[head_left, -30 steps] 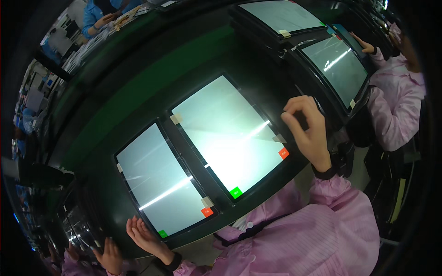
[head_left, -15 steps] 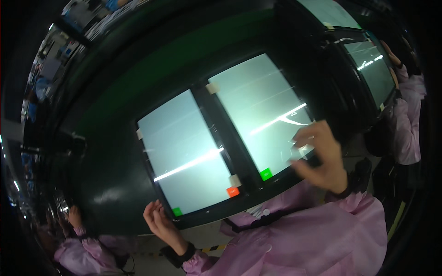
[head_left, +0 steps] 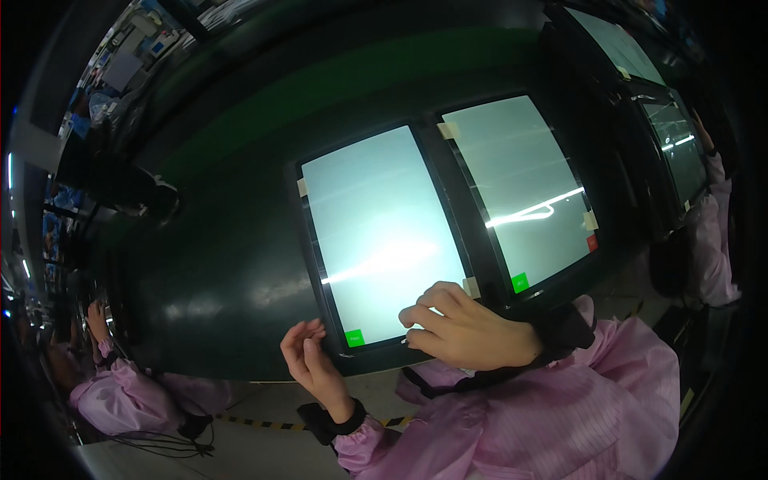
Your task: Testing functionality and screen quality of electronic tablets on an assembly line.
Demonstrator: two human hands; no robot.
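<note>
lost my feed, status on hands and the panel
Left hand open at left panel lower-left corner. Right hand fingertips on its lower-right edge, holding nothing. Second panel alongside. Nothing in the way.

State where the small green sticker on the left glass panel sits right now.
In the head view, the green sticker sits at the near left corner of the left panel, between the left hand and the right hand.

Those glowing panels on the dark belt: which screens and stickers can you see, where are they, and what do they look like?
Near screen: under both hands, tall rectangle, pale glow.
Green sticker: its lower left corner, small square.
Second screen: to its right, same shape.
Red sticker: its right edge.
Far screen: farther right, darker.
</note>
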